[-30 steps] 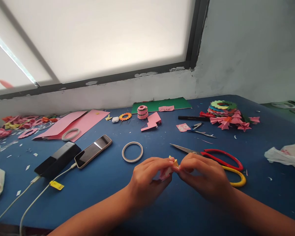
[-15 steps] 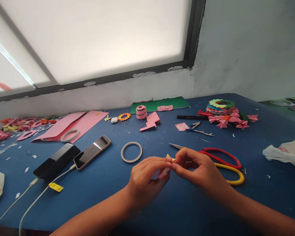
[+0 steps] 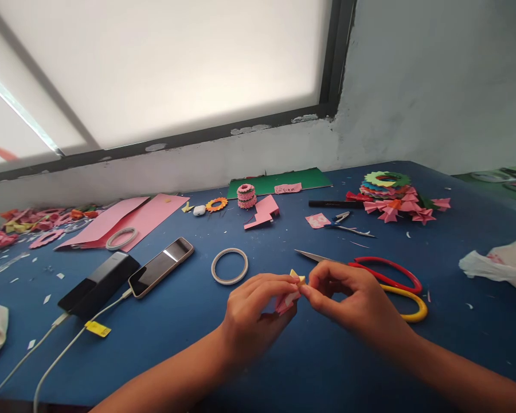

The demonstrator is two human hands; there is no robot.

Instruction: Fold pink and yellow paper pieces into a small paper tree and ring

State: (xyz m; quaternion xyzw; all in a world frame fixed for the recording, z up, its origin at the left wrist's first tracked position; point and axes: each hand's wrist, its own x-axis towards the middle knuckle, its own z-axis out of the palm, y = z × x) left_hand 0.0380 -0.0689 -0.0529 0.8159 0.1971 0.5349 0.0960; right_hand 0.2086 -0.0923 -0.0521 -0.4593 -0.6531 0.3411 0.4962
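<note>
Paper piece (image 3: 289, 297), small, pink with a yellow tip, is held just above the blue worktop (image 3: 258, 367), near its front edge, between both hands. Left hand (image 3: 251, 315) is closed on the piece from below, the fingers (image 3: 279, 282) curled over it. Right hand (image 3: 355, 298) is pinched shut on its upper edge, thumb and forefinger tips pressed against the yellow part. How much of the piece lies hidden inside the left palm cannot be told.

Risks, judged from this layout:
- Tearing is possible if the two pinches are pulled apart, since so little paper is gripped.
- A fold could be crushed or set crooked; the edges are mostly covered by fingertips and cannot be checked by eye.
- If dropped, the piece could be lost among the paper scraps scattered over the worktop.
- Scissors (image 3: 382, 281) lie just behind the right hand, the blades pointing left past the knuckles; a backward move of that hand could meet the blade or knock the handles.
- Tape ring (image 3: 229, 266) lies near the left hand, apart from it, and could be nudged.
- Phone (image 3: 161, 267) and its cable (image 3: 69, 344) sit well to the left, near the forearm's sweep; a snagged cable could drag the phone.
</note>
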